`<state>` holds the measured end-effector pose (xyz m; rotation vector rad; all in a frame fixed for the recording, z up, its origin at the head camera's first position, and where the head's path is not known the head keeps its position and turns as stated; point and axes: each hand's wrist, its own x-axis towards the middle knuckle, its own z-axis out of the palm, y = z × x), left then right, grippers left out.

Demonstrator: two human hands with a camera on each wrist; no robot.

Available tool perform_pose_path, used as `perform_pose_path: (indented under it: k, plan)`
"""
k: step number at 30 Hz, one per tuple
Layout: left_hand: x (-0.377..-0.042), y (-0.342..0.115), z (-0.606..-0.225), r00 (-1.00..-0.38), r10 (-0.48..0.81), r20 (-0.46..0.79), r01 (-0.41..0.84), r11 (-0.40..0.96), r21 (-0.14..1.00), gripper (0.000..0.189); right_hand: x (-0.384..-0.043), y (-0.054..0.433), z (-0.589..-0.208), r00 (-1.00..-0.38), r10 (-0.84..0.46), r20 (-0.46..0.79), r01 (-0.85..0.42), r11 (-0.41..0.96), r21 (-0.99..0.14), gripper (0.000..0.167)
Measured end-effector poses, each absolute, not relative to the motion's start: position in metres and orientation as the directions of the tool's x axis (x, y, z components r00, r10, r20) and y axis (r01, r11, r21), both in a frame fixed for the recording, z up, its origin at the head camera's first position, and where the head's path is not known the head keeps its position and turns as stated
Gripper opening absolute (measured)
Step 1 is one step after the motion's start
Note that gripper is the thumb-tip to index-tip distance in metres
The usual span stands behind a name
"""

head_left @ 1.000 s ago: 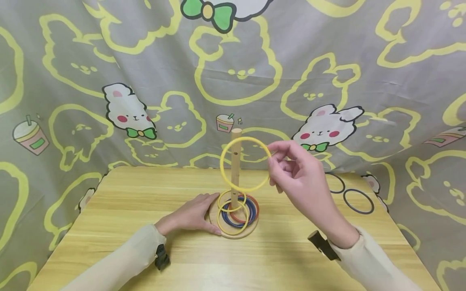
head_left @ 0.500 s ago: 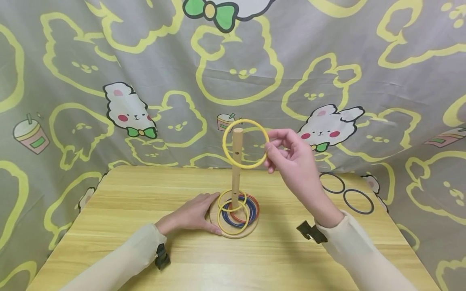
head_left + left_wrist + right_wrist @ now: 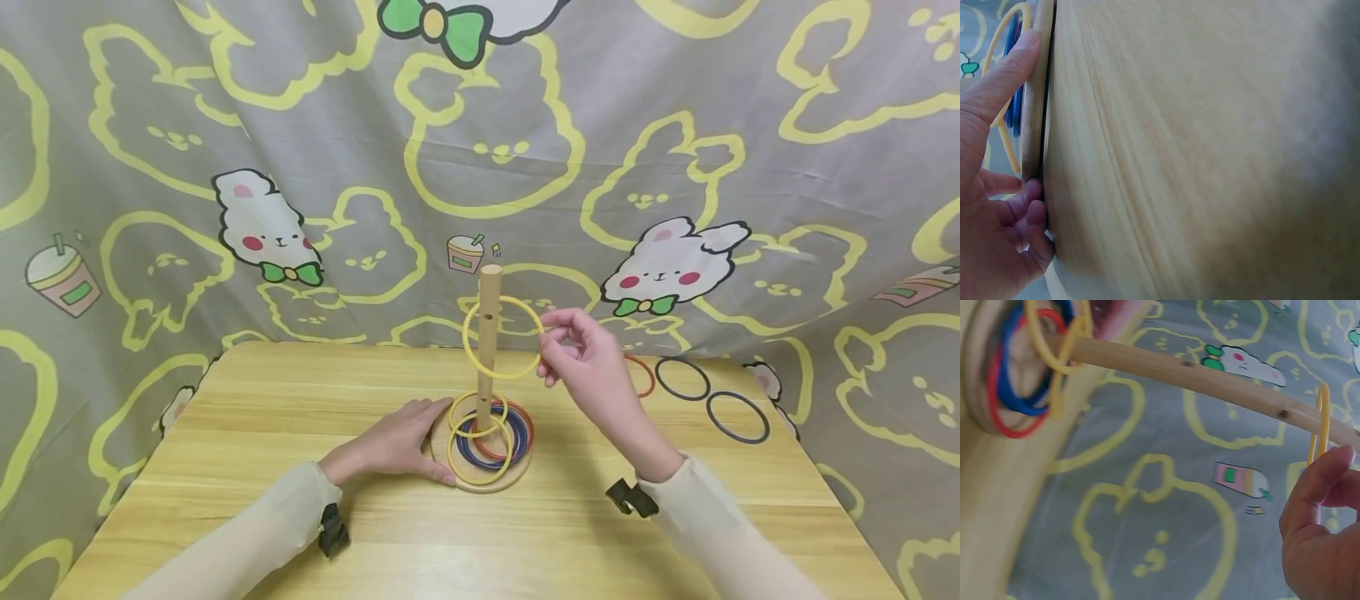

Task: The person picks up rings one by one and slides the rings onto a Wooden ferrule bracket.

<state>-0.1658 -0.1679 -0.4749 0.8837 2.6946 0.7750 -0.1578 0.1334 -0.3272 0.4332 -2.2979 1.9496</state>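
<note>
A wooden post (image 3: 487,350) stands upright on a round wooden base (image 3: 517,478). Yellow, blue and red rings lie loosely stacked about its foot. My left hand (image 3: 401,442) grips the base's left edge; in the left wrist view the thumb (image 3: 1013,72) lies along the rim and the fingers curl below. A yellow ring (image 3: 517,375), tilted, encircles the post in its upper half. Its right side is pinched between thumb and fingers of my right hand (image 3: 588,354). In the right wrist view the post passes through this ring (image 3: 1324,422) near the fingertips.
At the table's back right lie two dark blue rings (image 3: 738,440) and a red ring (image 3: 651,379) partly hidden by my right hand. A grey curtain (image 3: 345,150) with rabbit prints hangs right behind the wooden table (image 3: 262,400).
My right hand first raised the yellow ring to the post's top, then lowered it around the post. The red ring at the back has come into view. My left hand has stayed put.
</note>
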Motion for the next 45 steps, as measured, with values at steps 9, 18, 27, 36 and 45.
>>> perform_pose_path:
  k: [9, 18, 27, 36, 45]
  plan:
    - [-0.165, -0.169, -0.476, -0.800, 0.599, -0.029, 0.491, 0.682, 0.541, 0.128, -0.160, 0.137, -0.380, -0.979, -0.152, 0.135, -0.165, 0.206, -0.965, 0.023]
    - [-0.163, -0.169, -0.475, -0.804, 0.595, -0.019, 0.496, 0.687, 0.531, 0.129, -0.160, 0.138, -0.423, -0.987, -0.157, 0.014, -0.062, 0.308, -0.950, 0.027]
    - [-0.164, -0.168, -0.474, -0.802, 0.597, -0.010, 0.501, 0.682, 0.533, 0.129, -0.159, 0.139, -0.447, -0.982, -0.185, -0.049, -0.027, 0.384, -0.923, 0.029]
    - [-0.165, -0.169, -0.473, -0.801, 0.598, -0.016, 0.496, 0.679, 0.542, 0.128, -0.160, 0.143, -0.456, -0.976, -0.202, -0.075, -0.021, 0.435, -0.900, 0.024]
    - [-0.165, -0.167, -0.474, -0.801, 0.598, -0.021, 0.497, 0.685, 0.533, 0.129, -0.157, 0.157, -0.459, -0.982, -0.174, -0.079, -0.012, 0.469, -0.883, 0.020]
